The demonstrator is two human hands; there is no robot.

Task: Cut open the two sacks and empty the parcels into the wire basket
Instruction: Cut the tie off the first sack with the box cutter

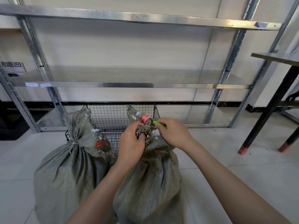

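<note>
Two grey woven sacks stand on the tiled floor before me. The left sack [68,172] is tied at its neck with a white cord and carries a red tag. The right sack [150,183] has a frayed neck with a red tag near its top. My left hand [131,145] grips the bunched neck of the right sack. My right hand [174,132] holds a small green cutter [159,124] against that neck. Behind both sacks stands the black wire basket [116,117]; the sacks hide its lower part.
A tall galvanised metal shelving rack [129,85] stands against the wall right behind the basket. A dark table with black legs and red feet [267,110] stands to the right. A dark box sits at the far left on the floor.
</note>
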